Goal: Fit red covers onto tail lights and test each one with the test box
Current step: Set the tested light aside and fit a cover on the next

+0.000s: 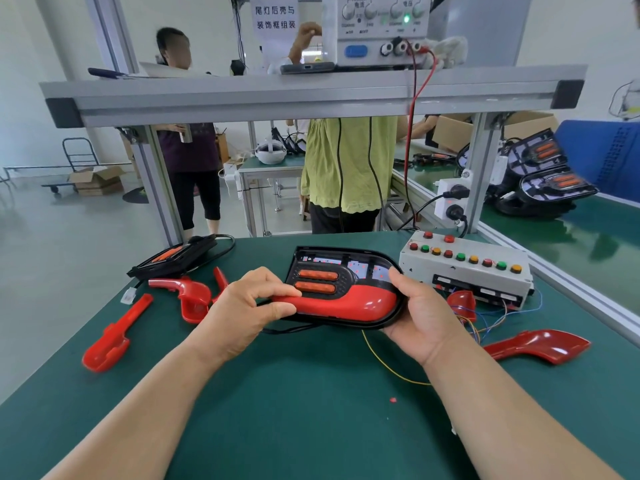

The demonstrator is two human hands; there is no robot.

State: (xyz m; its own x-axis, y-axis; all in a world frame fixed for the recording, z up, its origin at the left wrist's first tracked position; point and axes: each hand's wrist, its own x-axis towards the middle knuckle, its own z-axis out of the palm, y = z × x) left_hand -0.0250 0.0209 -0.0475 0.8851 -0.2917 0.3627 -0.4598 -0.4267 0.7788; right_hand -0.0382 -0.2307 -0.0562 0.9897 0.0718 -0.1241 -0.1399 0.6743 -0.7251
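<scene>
- Above green mat point(311, 393), found tail light point(346, 268) held in both hands, just left of test box point(464, 268).
- Saw open cardboard box point(98, 176) on floor far left and another box point(450, 131) behind the frame; could not see contents of either.
- Logged the light's long axis running left-right, rounded end right, lens face up toward camera.
- Noted red cover point(346, 303) seated along near edge, fat end right, thin tail left.
- Found left hand point(242, 306) curled round left end, thumb on cover's tail.
- Found right hand point(419, 310) cupping rounded end, thumb over top face.
- Spotted spare covers point(117, 334) loose on mat, both sides.
- Read "尾灯后壳与装饰框组装" on sign point(273, 17); made out "电流" and "电压" on power supply point(377, 26).
</scene>
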